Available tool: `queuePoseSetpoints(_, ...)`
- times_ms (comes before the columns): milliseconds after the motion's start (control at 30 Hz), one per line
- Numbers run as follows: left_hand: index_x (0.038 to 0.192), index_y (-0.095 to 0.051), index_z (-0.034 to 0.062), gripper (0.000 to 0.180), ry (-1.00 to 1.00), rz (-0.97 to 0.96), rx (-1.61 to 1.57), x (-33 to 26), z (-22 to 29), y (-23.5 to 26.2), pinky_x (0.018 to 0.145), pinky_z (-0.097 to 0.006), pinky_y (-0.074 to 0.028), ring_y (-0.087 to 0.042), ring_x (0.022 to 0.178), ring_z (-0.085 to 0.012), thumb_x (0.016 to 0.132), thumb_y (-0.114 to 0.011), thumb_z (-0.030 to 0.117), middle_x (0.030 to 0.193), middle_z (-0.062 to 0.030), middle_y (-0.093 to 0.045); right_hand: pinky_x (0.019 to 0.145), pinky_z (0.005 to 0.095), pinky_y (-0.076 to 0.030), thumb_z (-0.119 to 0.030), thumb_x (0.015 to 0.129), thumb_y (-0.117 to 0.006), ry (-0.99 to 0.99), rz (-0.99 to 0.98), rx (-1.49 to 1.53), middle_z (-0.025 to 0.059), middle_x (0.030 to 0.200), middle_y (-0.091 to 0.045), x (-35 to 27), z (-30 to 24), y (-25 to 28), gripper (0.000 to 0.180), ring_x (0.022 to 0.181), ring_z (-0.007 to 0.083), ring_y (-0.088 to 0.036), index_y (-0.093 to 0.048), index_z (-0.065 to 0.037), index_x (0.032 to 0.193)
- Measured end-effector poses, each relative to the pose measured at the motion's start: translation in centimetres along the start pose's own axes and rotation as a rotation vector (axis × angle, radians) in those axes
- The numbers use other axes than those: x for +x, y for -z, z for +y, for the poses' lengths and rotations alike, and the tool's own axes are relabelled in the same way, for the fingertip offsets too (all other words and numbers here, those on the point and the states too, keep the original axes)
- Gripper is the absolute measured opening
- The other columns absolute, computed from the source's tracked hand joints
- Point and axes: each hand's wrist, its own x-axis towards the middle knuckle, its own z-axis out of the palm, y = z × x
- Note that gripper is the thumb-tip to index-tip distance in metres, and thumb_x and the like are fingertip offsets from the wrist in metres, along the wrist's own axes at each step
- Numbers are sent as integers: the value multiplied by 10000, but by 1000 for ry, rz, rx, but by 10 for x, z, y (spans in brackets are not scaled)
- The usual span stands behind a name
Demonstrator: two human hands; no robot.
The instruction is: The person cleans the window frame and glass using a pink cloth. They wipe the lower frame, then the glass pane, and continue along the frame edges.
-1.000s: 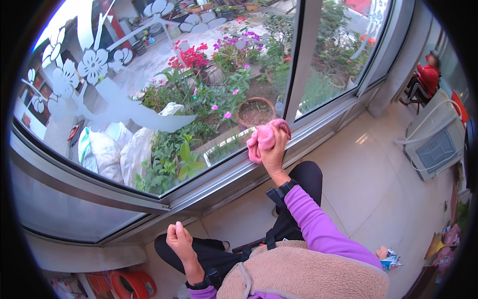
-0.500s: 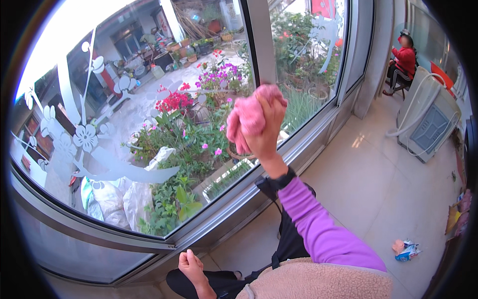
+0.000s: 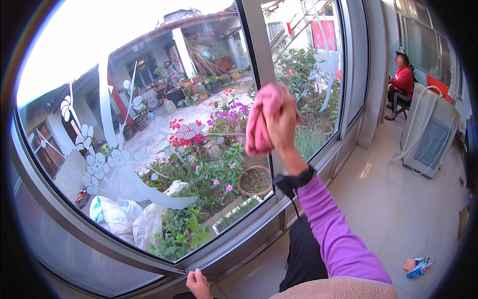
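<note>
Head cam, L of pair; looks down & fwd at nearby window (image 3: 260, 45)

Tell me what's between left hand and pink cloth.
In the head view, the metal window rail, then outdoor plants, lie between left hand and pink cloth.

Grey-framed window (image 3: 260, 40) across left and centre, frosted floral decals (image 3: 118, 159) lower left, pale tiled floor (image 3: 383, 234) lower right with light patch (image 3: 366, 170), bright sky (image 3: 94, 35) upper left
</note>
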Motion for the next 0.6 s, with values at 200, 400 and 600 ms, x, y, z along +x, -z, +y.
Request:
queuePoseSetpoints(200,703,-430,124,342,-31,-85,27,-3,8,-21,365,-209,-244,-341,408,-30,1001,-588,181,517,43,-409,1055,445,-382,-208,835,-733,149,4,-24,199,1259,-587,53,-15,-7,489,1213,399,-515,-589,-34,1269)
queuePoseSetpoints(400,696,-430,125,343,-29,-94,83,-9,6,-14,371,-203,-255,-357,415,-23,994,-594,175,528,49,-428,1088,500,-349,-211,808,-749,310,-93,-128,201,1345,-542,3,-19,13,577,1245,426,-480,-583,-89,1347)
queuePoseSetpoints(600,684,-435,119,350,-4,-79,49,-6,18,-1,385,-207,-267,-370,422,-26,989,-600,169,533,46,-440,1009,457,-422,-247,791,-765,413,55,-71,189,1206,-637,149,-51,-50,519,1150,391,-560,-615,-87,1262)
